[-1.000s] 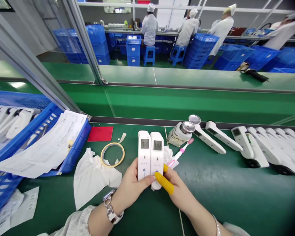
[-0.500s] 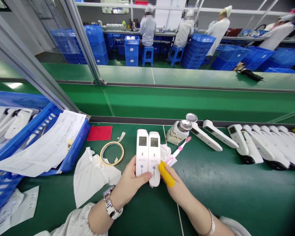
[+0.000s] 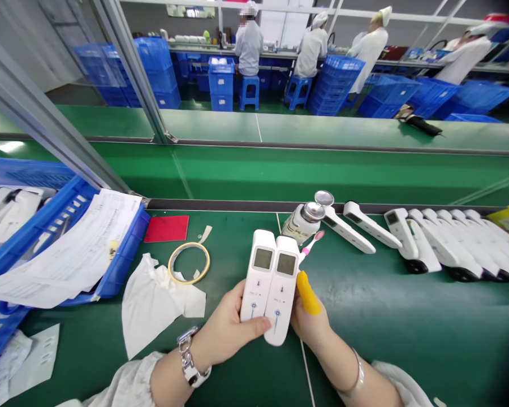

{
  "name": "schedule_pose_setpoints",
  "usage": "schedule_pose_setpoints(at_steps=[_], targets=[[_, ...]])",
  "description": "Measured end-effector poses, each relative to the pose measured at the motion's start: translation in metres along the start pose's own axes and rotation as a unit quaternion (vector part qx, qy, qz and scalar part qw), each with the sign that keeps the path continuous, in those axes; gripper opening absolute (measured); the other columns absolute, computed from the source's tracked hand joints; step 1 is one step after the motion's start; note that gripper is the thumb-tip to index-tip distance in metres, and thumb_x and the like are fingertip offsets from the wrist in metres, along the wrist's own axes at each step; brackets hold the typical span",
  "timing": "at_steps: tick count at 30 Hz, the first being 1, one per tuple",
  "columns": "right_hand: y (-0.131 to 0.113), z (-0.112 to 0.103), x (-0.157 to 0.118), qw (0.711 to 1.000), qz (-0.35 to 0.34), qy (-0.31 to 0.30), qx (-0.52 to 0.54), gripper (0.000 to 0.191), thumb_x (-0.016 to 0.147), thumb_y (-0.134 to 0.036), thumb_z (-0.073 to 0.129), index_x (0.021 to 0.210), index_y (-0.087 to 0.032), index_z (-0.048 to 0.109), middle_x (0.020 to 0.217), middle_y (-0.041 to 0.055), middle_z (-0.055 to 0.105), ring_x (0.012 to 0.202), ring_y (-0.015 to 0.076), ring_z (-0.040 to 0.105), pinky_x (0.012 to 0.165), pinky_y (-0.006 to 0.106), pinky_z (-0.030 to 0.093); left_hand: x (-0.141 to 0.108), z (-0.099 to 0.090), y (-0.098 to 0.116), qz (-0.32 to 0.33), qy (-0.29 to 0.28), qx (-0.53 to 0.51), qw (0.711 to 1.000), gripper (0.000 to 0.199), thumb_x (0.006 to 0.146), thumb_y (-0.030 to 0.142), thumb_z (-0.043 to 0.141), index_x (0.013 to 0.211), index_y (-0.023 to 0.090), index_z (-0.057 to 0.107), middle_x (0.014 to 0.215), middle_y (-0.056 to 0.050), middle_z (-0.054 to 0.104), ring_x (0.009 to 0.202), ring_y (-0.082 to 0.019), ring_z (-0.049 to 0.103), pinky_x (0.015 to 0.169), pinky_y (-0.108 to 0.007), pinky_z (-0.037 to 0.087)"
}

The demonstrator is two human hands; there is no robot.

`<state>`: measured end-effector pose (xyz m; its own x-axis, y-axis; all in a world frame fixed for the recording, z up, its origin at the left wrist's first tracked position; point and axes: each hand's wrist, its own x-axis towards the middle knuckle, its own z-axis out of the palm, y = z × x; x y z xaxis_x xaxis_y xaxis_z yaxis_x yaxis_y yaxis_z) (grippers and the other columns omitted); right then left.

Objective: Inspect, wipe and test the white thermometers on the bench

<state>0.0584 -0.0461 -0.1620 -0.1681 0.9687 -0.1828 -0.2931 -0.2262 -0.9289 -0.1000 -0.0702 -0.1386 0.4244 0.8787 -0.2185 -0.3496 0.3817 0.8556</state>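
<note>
Two white handheld devices with small grey screens, a left one and a right one, are held side by side over the green table. My left hand is wrapped round them from the left, its thumb across their lower fronts. On the right side, my right hand presses against the right device, a yellow cover on its thumb; its other fingers are hidden behind. Both screens look blank. Just behind the devices are a glass bottle with a metal top and a pink-and-white toothbrush.
White cloth, a tape roll and a red card lie left. A blue crate with papers stands further left. More white devices line the right. People sit and stand beyond the partition.
Both devices have moved right and nearer, and now tilt. Their screens showed characters before and are now blank. My right hand has shifted right with them.
</note>
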Motion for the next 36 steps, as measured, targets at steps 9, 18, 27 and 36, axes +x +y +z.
schedule_pose_setpoints(at_steps=[9, 18, 27, 36], targets=[[0.002, 0.003, -0.003, 0.997, 0.030, -0.002, 0.073, 0.048, 0.072, -0.068, 0.054, 0.096, -0.028, 0.059, 0.096, 0.0059, 0.071, 0.102, 0.0350, 0.061, 0.086, 0.052, 0.048, -0.002, 0.001, -0.002, -0.002, 0.005, 0.015, 1.000, 0.044, 0.075, 0.022, 0.066, 0.116, 0.022, 0.050, 0.116, -0.008, 0.062, 0.104, -0.022, 0.059, 0.090, -0.037, 0.048], [-0.006, 0.009, -0.006, 0.987, 0.041, -0.070, 0.137, 0.044, 0.080, -0.063, 0.047, 0.105, -0.029, 0.059, 0.105, 0.0047, 0.068, 0.108, 0.0324, 0.057, 0.090, 0.050, 0.045, 0.002, -0.003, -0.002, -0.019, 0.008, 0.044, 0.999, 0.042, 0.082, 0.030, 0.059, 0.121, 0.025, 0.046, 0.122, -0.004, 0.058, 0.110, -0.019, 0.054, 0.093, -0.032, 0.044], [-0.015, 0.021, -0.003, 0.967, 0.067, 0.014, 0.247, 0.038, 0.079, -0.045, 0.064, 0.114, -0.035, 0.053, 0.107, -0.0034, 0.065, 0.111, 0.0239, 0.052, 0.096, 0.040, 0.041, 0.000, 0.002, 0.004, 0.022, 0.056, 0.295, 0.954, 0.041, 0.090, 0.037, 0.041, 0.129, 0.025, 0.039, 0.125, -0.004, 0.056, 0.103, -0.017, 0.056, 0.089, -0.028, 0.043], [-0.016, 0.018, -0.003, 0.960, 0.058, -0.001, 0.275, 0.034, 0.081, -0.031, 0.066, 0.112, -0.036, 0.055, 0.102, -0.0044, 0.066, 0.093, 0.0172, 0.059, 0.087, 0.034, 0.047, -0.001, -0.004, -0.008, 0.042, 0.070, 0.388, 0.918, 0.056, 0.092, 0.039, 0.031, 0.143, 0.029, 0.011, 0.148, 0.001, 0.028, 0.132, -0.018, 0.030, 0.109, -0.032, 0.026]])
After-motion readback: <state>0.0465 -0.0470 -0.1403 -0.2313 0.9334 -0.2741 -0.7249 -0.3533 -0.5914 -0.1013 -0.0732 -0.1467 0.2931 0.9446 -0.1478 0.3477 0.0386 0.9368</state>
